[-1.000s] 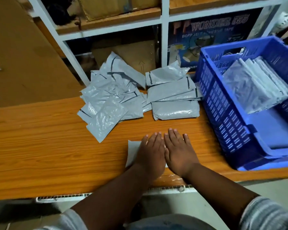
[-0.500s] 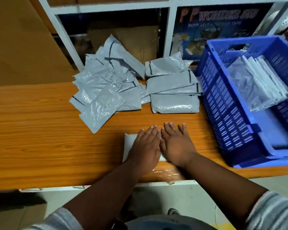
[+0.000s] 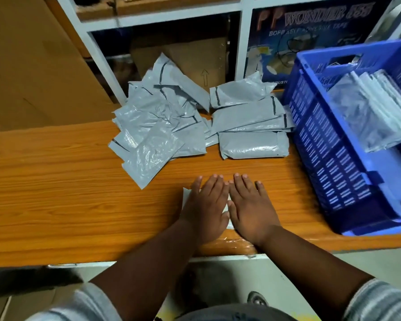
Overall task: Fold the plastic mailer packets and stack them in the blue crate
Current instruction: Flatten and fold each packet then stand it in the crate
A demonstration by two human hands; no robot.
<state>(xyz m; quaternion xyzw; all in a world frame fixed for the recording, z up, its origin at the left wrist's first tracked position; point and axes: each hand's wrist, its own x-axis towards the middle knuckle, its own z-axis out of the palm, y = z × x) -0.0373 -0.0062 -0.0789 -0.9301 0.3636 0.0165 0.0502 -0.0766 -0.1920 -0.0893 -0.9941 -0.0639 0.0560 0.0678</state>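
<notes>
Head view: a loose heap of grey plastic mailer packets lies left of my left hand and right hand, both flat, fingers straight, pressing a white folded mailer on the orange wooden table. I'd press evenly along the crease. Since earlier, the hands have barely shifted. The blue plastic crate waits right.

The room is dim, with a soft light from overhead that leaves a pale sheen on the wooden table near its front edge. The grey mailers catch small crinkled highlights. The shelf recesses at the far side sit in deep shadow. The blue crate on the right is smeared with motion blur, and straight lines bow outward toward the corners.
</notes>
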